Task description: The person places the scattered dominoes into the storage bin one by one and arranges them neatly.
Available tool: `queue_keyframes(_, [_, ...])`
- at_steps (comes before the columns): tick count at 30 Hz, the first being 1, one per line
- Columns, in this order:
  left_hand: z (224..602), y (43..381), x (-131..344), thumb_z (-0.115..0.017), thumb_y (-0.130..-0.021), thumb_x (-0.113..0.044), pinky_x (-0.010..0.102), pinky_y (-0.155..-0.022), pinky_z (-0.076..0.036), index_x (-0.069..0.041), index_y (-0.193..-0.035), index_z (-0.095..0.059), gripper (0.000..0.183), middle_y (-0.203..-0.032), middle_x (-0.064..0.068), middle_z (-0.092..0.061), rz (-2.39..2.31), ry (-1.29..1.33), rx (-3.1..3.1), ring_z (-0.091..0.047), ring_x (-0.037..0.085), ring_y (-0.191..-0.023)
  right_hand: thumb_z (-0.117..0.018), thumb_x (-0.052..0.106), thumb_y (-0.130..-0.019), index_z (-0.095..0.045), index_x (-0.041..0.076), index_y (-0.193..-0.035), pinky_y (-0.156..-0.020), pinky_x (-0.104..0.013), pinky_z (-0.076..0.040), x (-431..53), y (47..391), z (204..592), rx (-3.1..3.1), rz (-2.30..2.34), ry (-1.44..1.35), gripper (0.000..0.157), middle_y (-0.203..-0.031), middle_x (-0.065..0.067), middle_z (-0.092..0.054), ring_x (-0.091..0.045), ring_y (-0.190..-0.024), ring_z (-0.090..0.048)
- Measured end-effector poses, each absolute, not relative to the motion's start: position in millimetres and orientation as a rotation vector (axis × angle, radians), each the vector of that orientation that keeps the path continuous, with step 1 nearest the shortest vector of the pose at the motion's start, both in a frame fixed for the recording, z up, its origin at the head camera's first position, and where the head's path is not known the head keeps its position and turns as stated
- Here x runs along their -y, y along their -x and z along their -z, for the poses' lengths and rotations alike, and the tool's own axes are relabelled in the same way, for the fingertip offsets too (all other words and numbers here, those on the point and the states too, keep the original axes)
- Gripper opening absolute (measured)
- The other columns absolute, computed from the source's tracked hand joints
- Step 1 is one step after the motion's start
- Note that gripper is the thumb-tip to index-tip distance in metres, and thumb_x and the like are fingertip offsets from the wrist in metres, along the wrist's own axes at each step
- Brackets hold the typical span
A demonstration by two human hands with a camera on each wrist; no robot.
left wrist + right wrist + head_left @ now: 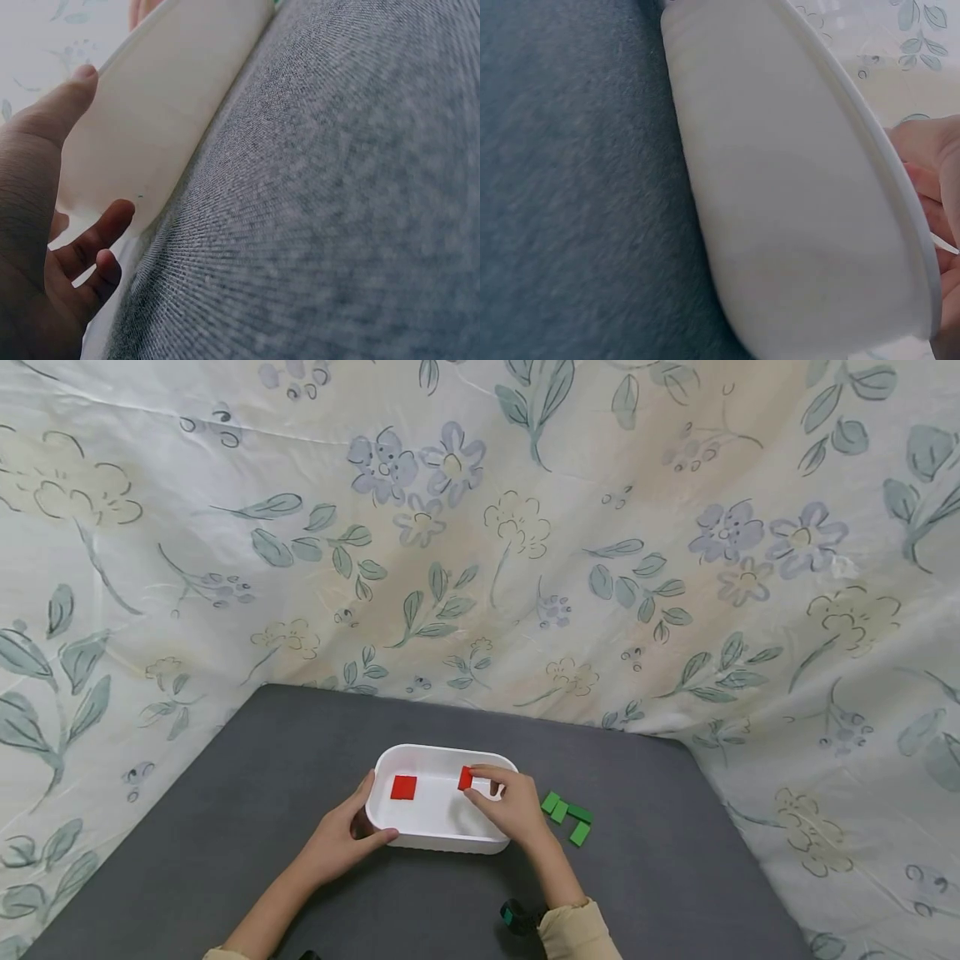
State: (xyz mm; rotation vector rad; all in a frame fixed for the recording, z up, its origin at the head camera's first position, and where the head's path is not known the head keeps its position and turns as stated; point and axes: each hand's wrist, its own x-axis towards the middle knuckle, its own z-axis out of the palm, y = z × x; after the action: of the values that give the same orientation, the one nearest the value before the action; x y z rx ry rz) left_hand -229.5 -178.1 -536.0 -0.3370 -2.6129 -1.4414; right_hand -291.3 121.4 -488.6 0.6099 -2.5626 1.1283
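A white rounded-rectangular plastic tub [442, 842] sits on the dark cloth. My left hand [341, 835] holds its left end, the thumb at the near rim and the fingers round the left side. Over the tub's right half, my right hand [517, 810] pinches a small red block [465, 778] between thumb and fingers. A red square piece [403, 787] lies on the tub floor at the left. In the right wrist view, the tub's wall [802, 180] hides the pinched block, and part of the right hand [941, 187] shows past the rim.
Several green blocks [580, 833] lie on the dark grey cloth [660, 860] just right of the tub. A black object with a teal face [517, 916] is by the right wrist. A floral curtain [480, 568] hangs round the table's back and sides.
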Motion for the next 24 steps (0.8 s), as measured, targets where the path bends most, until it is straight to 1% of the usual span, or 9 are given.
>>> queue_keyframes(3, [536.0, 229.6, 177.7, -0.090, -0.085, -0.040, 0.023, -0.068, -0.049, -0.006, -0.168, -0.027, 0.109, -0.170, 0.015, -0.035, 1.444, 0.332, 2.614, -0.057, 0.015, -0.087, -0.085, 0.020, -0.090, -0.083, 0.017, -0.117, -0.057, -0.022, -0.039, -116.8, 296.7, 487.5, 2.583, -1.089, -0.651, 0.028, -0.107, 0.000, -0.081, -0.009, -0.071, -0.053])
queue_keyframes(6, [535.6, 229.5, 177.2, -0.090, -0.085, -0.041, 0.023, -0.067, -0.049, -0.006, -0.168, -0.027, 0.110, -0.170, 0.015, -0.035, 1.437, 0.321, 2.625, -0.056, 0.016, -0.088, -0.085, 0.020, -0.090, -0.083, 0.016, -0.117, -0.054, -0.022, -0.037, -112.2, 302.3, 487.5, 2.596, -1.061, -0.693, 0.027, -0.106, 0.001, -0.081, -0.008, -0.070, -0.052])
queue_keyframes(12, [536.6, 230.0, 176.6, -0.090, -0.085, -0.042, 0.024, -0.068, -0.050, -0.007, -0.168, -0.026, 0.110, -0.170, 0.015, -0.035, 1.426, 0.305, 2.647, -0.056, 0.019, -0.091, -0.084, 0.019, -0.091, -0.084, 0.013, -0.116, -0.058, -0.022, -0.039, -101.7, 311.4, 487.5, 2.633, -0.989, -0.756, 0.026, -0.107, 0.000, -0.081, -0.007, -0.067, -0.049])
queue_keyframes(14, [536.6, 230.9, 177.3, -0.090, -0.085, -0.042, 0.024, -0.068, -0.050, -0.007, -0.168, -0.026, 0.110, -0.170, 0.015, -0.036, 1.426, 0.302, 2.652, -0.056, 0.019, -0.091, -0.084, 0.020, -0.091, -0.083, 0.013, -0.116, -0.058, -0.022, -0.040, -98.2, 315.3, 488.2, 2.663, -0.954, -0.760, 0.026, -0.106, 0.000, -0.081, -0.006, -0.066, -0.048])
queue_keyframes(16, [536.5, 231.6, 178.0, -0.090, -0.085, -0.041, 0.023, -0.068, -0.050, -0.007, -0.168, -0.026, 0.110, -0.170, 0.015, -0.035, 1.432, 0.302, 2.654, -0.056, 0.020, -0.090, -0.084, 0.021, -0.091, -0.083, 0.013, -0.116, -0.058, -0.022, -0.039, -95.1, 318.5, 488.1, 2.700, -0.922, -0.750, 0.027, -0.100, 0.000, -0.080, -0.006, -0.064, -0.047])
queue_keyframes(18, [536.2, 232.6, 178.5, -0.090, -0.085, -0.041, 0.024, -0.068, -0.051, -0.007, -0.168, -0.026, 0.110, -0.170, 0.015, -0.035, 1.433, 0.307, 2.655, -0.057, 0.020, -0.092, -0.083, 0.021, -0.090, -0.083, 0.013, -0.116, -0.057, -0.022, -0.038, -92.3, 321.4, 487.5, 2.729, -0.908, -0.742, 0.027, -0.095, -0.001, -0.079, -0.007, -0.063, -0.046])
queue_keyframes(21, [535.9, 234.1, 179.3, -0.089, -0.086, -0.041, 0.024, -0.070, -0.051, -0.006, -0.168, -0.026, 0.109, -0.171, 0.015, -0.033, 1.426, 0.316, 2.657, -0.057, 0.022, -0.098, -0.083, 0.021, -0.091, -0.084, 0.013, -0.115, -0.055, -0.023, -0.037, -88.0, 325.1, 486.4, 2.772, -0.893, -0.736, 0.025, -0.092, -0.003, -0.079, -0.009, -0.062, -0.045])
queue_keyframes(22, [535.7, 234.5, 179.6, -0.089, -0.086, -0.042, 0.024, -0.070, -0.051, -0.006, -0.168, -0.026, 0.109, -0.171, 0.015, -0.032, 1.420, 0.321, 2.658, -0.057, 0.023, -0.101, -0.083, 0.021, -0.091, -0.084, 0.013, -0.114, -0.055, -0.023, -0.037, -86.4, 326.1, 486.2, 2.788, -0.889, -0.734, 0.025, -0.094, -0.004, -0.079, -0.009, -0.062, -0.044])
queue_keyframes(24, [535.4, 235.4, 180.4, -0.089, -0.086, -0.041, 0.024, -0.070, -0.051, -0.006, -0.168, -0.027, 0.109, -0.171, 0.016, -0.032, 1.419, 0.323, 2.658, -0.057, 0.023, -0.101, -0.082, 0.020, -0.091, -0.084, 0.013, -0.114, -0.055, -0.023, -0.037, -83.1, 327.9, 485.8, 2.820, -0.888, -0.738, 0.024, -0.097, -0.004, -0.080, -0.010, -0.062, -0.045])
